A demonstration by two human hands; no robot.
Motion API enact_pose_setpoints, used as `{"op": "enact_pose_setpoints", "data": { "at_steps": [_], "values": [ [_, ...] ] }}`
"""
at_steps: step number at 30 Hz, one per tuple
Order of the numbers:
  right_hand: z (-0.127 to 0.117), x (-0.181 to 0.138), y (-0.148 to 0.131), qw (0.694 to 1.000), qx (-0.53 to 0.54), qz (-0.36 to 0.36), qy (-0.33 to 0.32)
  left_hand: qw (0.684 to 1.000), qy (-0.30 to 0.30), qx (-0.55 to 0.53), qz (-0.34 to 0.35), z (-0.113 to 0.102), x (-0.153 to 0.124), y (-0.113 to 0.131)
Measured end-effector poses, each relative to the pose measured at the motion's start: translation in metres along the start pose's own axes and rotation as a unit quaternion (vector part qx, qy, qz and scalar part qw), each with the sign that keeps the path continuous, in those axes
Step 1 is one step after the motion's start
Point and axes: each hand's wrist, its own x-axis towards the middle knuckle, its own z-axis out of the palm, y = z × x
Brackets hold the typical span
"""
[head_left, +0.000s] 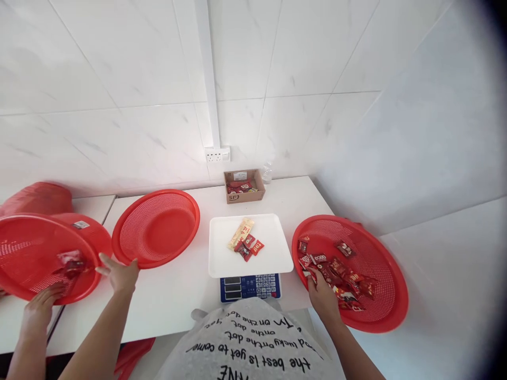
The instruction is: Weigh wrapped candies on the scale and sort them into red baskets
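My left hand (121,272) has its fingers spread between two red baskets. Its thumb is at the rim of the wide red basket (174,258), and its fingertips are by the rim of the tilted red basket (24,219). In the right red basket (390,295), my right hand (324,298) has closed its fingers on a small red snack packet (308,273), partly hidden by them. Several red snack packets (344,274) lie loose around it. On the white scale tray (222,258) are a long beige packet (241,234) and a few small red packets (249,245).
A co-worker's hand (45,301) reaches into the tilted basket, where red packets (73,266) lie. The scale's blue keypad (250,287) faces me. A cardboard box (245,197) with packets stands by the wall, below a socket (217,154). A red bag (39,196) is at far left.
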Motion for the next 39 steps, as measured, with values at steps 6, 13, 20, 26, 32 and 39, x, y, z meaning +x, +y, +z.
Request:
{"op": "enact_pose_setpoints", "data": {
  "at_steps": [6,13,20,26,32,39],
  "values": [
    [0.001,0.002,0.002,1.000,0.011,-0.017,0.011,0.977,-0.164,0.007,0.135,0.016,-0.040,0.032],
    [0.000,0.001,0.001,1.000,0.002,-0.020,0.005,0.904,-0.246,-0.027,0.348,0.042,-0.101,0.076],
    [0.000,0.000,0.001,1.000,0.005,-0.026,0.006,0.781,-0.313,-0.033,0.540,0.081,-0.179,0.147],
    [0.002,-0.001,0.003,0.999,0.021,-0.043,0.019,0.794,-0.327,0.024,0.511,0.099,-0.190,0.161],
    [-0.002,-0.005,-0.002,0.999,0.034,-0.041,0.011,0.814,-0.332,-0.085,0.470,0.098,-0.184,0.161],
    [-0.005,-0.007,-0.004,1.000,0.019,-0.024,-0.001,0.870,-0.333,-0.182,0.315,0.101,-0.155,0.170]
  ]
}}
